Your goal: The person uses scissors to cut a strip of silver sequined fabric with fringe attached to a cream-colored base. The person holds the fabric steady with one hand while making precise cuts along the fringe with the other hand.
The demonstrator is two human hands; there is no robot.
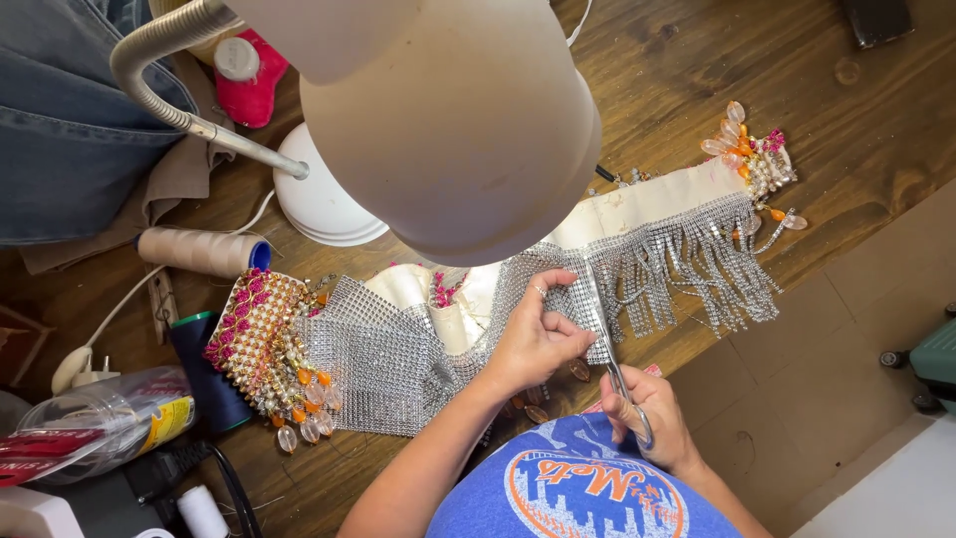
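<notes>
Rhinestone mesh [383,364] drapes limp across the table [846,130], pinched near its edge by left-hand fingers [563,299]; right-hand fingers [637,403] grip scissors [609,344] just beside. Seemingly floppy, snag-prone, best held close to the blades.

A strip of silver rhinestone mesh [398,359], edged with hanging rhinestone fringe and orange and pink bead clusters, lies flat across the wooden bench [876,130], with slim silver scissors [607,339] upright, blades at its near edge.
</notes>
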